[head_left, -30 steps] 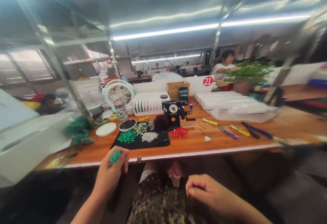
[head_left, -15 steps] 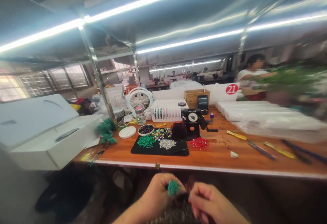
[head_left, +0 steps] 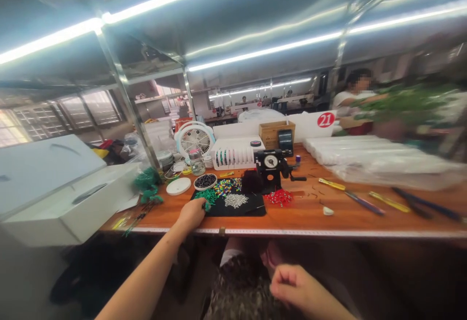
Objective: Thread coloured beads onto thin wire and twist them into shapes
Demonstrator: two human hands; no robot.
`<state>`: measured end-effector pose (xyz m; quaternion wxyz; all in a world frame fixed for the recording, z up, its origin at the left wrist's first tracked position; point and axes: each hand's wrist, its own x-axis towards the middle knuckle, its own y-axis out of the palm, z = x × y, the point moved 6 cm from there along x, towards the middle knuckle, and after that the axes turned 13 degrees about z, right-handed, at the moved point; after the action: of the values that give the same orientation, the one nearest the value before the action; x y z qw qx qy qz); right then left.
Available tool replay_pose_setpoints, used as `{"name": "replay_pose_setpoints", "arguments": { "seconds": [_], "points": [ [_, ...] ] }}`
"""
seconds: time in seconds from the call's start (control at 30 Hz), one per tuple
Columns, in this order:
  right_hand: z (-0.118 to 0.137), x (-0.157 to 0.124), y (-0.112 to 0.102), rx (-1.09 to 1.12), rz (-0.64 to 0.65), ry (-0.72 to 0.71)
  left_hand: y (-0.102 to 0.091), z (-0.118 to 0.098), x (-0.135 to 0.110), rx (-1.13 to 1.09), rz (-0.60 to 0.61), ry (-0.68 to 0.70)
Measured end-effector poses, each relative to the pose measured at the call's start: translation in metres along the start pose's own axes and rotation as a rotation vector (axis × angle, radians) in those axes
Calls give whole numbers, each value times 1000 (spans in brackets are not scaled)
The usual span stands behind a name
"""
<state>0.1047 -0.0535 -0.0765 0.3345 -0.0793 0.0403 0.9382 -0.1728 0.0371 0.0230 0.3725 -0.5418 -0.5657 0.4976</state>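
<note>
My left hand (head_left: 191, 214) rests at the left edge of the black mat (head_left: 251, 210) on the wooden table (head_left: 302, 218), with a bit of green at its fingertips, beside the pile of green tube beads (head_left: 208, 196). Also on the mat lie multicoloured beads (head_left: 225, 187) and silver beads (head_left: 236, 201). A bowl of dark beads (head_left: 205, 181) sits just behind the mat. My right hand (head_left: 292, 286) hangs below the table edge over my patterned lap, fingers curled, with nothing visible in it.
A black dial-faced winder (head_left: 270, 164) stands behind red beads (head_left: 279, 197). Pliers (head_left: 365, 204) and yellow-handled tools lie on the right. Green tassels (head_left: 148, 181) and a white box (head_left: 65, 198) are at the left. A co-worker (head_left: 350, 101) stands beyond the table.
My left hand has moved forward from above my lap to the mat's edge. My right hand has dropped and moved slightly right. The view has tilted slightly.
</note>
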Motion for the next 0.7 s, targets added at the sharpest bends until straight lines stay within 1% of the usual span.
{"name": "replay_pose_setpoints", "arguments": {
  "seconds": [0.07, 0.13, 0.2, 0.23, 0.27, 0.3, 0.33, 0.37, 0.43, 0.5, 0.57, 0.7],
  "points": [
    [0, 0, -1, -7, -24, -12, -3, -1, -2, -33, -17, -5],
    [1, -1, -5, 18, -76, -35, -7, -8, -12, -89, -53, 0],
    [3, -1, -10, 79, -139, -48, -4, -25, -31, -178, -77, 35],
    [6, -2, -12, 109, -165, -56, 1, -37, -43, -236, -67, 65],
    [9, -3, -13, 139, -184, -68, 10, -51, -56, -328, -22, 113],
    [14, -3, -14, 163, -194, -86, 23, -66, -69, -576, 81, 189],
    [20, -5, -15, 177, -203, -113, 39, -85, -82, -771, 242, 274],
    [27, -6, -15, 178, -215, -148, 53, -101, -94, -906, 360, 328],
    [41, -10, -15, 151, -251, -223, 76, -121, -112, -1120, 491, 341],
    [53, -14, -14, 103, -296, -280, 92, -129, -119, -1276, 542, 307],
    [58, -17, -12, 85, -334, -296, 100, -132, -119, -1350, 558, 293],
    [59, -17, -10, 115, -371, -306, 99, -136, -116, -1347, 539, 328]
  ]
}}
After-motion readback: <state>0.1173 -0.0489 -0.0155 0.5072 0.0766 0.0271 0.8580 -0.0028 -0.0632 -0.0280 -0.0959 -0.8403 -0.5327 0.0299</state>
